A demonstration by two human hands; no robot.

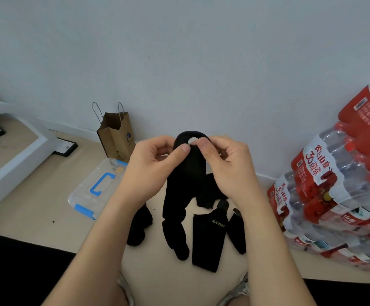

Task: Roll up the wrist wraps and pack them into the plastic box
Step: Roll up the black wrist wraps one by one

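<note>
I hold a black wrist wrap (183,184) up in front of me by its top end, where a thumb hole shows. My left hand (150,166) and my right hand (228,166) both pinch that end, and the rest of the strap hangs down to the floor. Another black wrap with "XUEYING" lettering (208,239) lies flat on the floor below. A rolled black wrap (139,226) sits at the lower left. More black wraps (237,233) lie to the right. The clear plastic box lid with blue latches (95,188) lies on the floor to the left.
A brown paper bag (115,138) stands against the white wall. Stacked packs of red-labelled water bottles (338,195) fill the right side. A white furniture base (13,155) lies at the left. My knees frame the bottom edge.
</note>
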